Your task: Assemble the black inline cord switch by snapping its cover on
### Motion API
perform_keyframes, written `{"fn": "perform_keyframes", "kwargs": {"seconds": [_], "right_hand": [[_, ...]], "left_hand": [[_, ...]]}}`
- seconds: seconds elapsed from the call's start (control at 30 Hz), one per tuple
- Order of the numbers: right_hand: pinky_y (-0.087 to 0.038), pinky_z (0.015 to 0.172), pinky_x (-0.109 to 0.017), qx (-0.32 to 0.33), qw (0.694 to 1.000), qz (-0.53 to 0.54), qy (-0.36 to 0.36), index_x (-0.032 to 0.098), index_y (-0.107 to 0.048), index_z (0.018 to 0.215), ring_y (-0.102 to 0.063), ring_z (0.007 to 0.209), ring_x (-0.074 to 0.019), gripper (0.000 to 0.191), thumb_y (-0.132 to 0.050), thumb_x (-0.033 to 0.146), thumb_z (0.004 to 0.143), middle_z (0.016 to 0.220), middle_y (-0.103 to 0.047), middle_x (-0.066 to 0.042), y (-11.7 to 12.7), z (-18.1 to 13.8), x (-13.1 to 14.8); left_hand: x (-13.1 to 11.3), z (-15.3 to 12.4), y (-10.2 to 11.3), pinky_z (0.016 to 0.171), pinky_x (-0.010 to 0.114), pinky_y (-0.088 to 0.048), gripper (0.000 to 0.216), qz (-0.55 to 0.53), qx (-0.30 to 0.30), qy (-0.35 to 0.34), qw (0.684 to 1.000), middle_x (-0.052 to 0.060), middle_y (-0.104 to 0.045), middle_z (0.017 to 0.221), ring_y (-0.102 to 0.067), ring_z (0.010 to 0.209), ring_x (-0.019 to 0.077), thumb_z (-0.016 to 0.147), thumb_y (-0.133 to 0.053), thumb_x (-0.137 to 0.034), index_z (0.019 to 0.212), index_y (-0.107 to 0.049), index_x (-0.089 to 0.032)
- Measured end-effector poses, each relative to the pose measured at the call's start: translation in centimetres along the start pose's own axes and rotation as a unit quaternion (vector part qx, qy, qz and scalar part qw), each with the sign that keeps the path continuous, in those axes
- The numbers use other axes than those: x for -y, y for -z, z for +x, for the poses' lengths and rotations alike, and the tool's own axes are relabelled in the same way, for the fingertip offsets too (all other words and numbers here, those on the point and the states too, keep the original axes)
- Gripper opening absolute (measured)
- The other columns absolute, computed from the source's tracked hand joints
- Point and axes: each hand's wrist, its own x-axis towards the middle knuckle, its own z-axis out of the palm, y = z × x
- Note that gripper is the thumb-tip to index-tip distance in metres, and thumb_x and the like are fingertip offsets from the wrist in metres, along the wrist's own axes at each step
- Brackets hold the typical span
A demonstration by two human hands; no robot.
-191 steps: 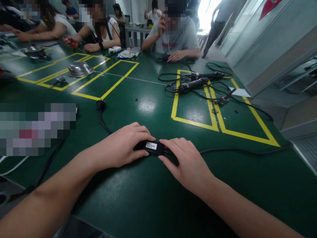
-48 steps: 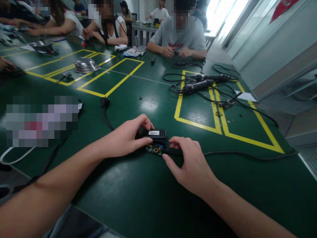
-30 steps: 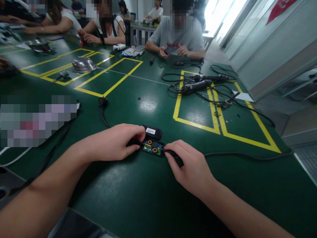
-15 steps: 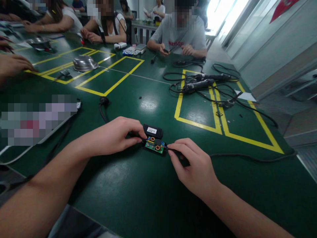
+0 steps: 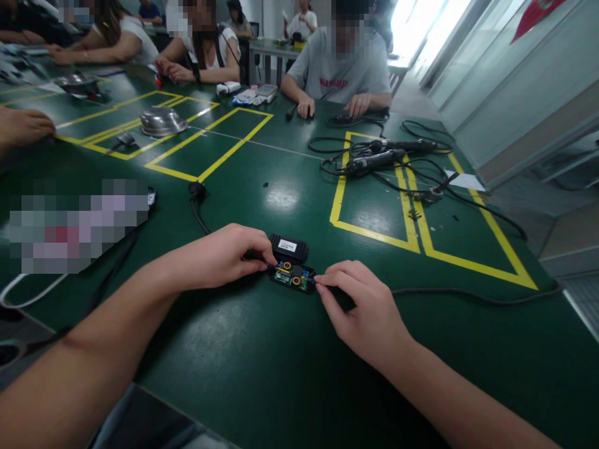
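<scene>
A green circuit board [image 5: 292,275] with two copper coils and blue and yellow wires sits in a small black plastic case [image 5: 291,289] on the table. Right behind it lies the black ribbed cover [image 5: 286,247] with a white label. My left hand [image 5: 236,252] pinches the black cable at the case's left end; the fingertips hide most of it. At the right end my right hand [image 5: 355,296] pinches the other black cable [image 5: 435,290], which runs off along the table to the right.
On the green table [image 5: 243,380] with yellow tape outlines, black electric screwdrivers [image 5: 377,161] and tangled cords lie at the right. A black plug [image 5: 196,189], a metal bowl [image 5: 163,121] and a blurred-out item [image 5: 79,224] are leftward. A co-worker [image 5: 337,68] sits opposite.
The circuit board now sits lower in the case, whose rim shows around it. Both my hands keep their pinch, nearly in place. The co-worker opposite has lowered both hands to the table.
</scene>
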Motion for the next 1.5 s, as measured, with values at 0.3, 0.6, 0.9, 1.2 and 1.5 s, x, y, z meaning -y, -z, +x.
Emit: {"fn": "perform_keyframes", "kwargs": {"seconds": [0.3, 0.6, 0.9, 1.2, 1.5], "right_hand": [[-0.062, 0.077, -0.043, 0.017, 1.0, -0.011, -0.002, 0.023, -0.072, 0.098, -0.075, 0.088, -0.0256, 0.017, -0.058, 0.015, 0.105, 0.096, -0.079, -0.009, -0.2, -0.1, -0.1], [-0.06, 0.076, -0.043, 0.027, 0.999, -0.014, -0.017, 0.022, -0.067, 0.111, -0.073, 0.086, -0.0255, 0.015, -0.057, 0.018, 0.101, 0.097, -0.078, -0.009, -0.1, 0.0, 0.1], [-0.059, 0.074, -0.041, 0.012, 0.999, -0.007, -0.05, 0.021, -0.056, 0.138, -0.069, 0.082, -0.0235, 0.042, -0.059, 0.023, 0.097, 0.103, -0.074, -0.008, -0.2, -0.2, 0.2], [-0.062, 0.085, -0.049, 0.074, 0.996, -0.019, -0.04, 0.019, -0.065, 0.135, -0.072, 0.101, -0.0307, 0.037, -0.068, 0.03, 0.1, 0.118, -0.078, -0.014, 0.0, -0.1, 0.2], [-0.059, 0.08, -0.045, 0.075, 0.995, -0.051, -0.047, 0.021, -0.075, 0.13, -0.074, 0.1, -0.0296, 0.028, -0.073, 0.028, 0.103, 0.117, -0.08, -0.011, 0.0, 0.0, 0.0]], "left_hand": [[-0.8, 0.4, -0.7, 0.111, 0.041, -0.055, 0.012, 0.054, -0.066, -0.023, 0.996, 0.008, -0.074, 0.124, -0.071, 0.116, 0.0256, 0.097, -0.073, -0.025, 0.092, -0.084, -0.024], [0.7, 1.5, -1.8, 0.119, 0.049, -0.053, 0.03, 0.065, -0.105, 0.031, 0.992, 0.009, -0.079, 0.138, -0.07, 0.13, 0.0283, 0.104, -0.066, -0.027, 0.132, -0.077, -0.025], [-1.2, 0.5, -0.6, 0.109, 0.039, -0.058, 0.035, -0.024, -0.1, -0.017, 0.995, 0.009, -0.078, 0.133, -0.074, 0.119, 0.0249, 0.104, -0.071, -0.032, 0.138, -0.077, -0.024], [-1.8, 0.1, -0.4, 0.107, 0.037, -0.055, 0.028, 0.026, -0.01, -0.001, 1.0, 0.007, -0.08, 0.128, -0.074, 0.119, 0.0259, 0.1, -0.079, -0.029, 0.129, -0.081, -0.026], [-2.1, 0.1, -0.7, 0.107, 0.039, -0.055, 0.028, 0.045, -0.012, -0.007, 0.999, 0.008, -0.077, 0.127, -0.072, 0.118, 0.0261, 0.101, -0.078, -0.026, 0.129, -0.082, -0.025]]}}
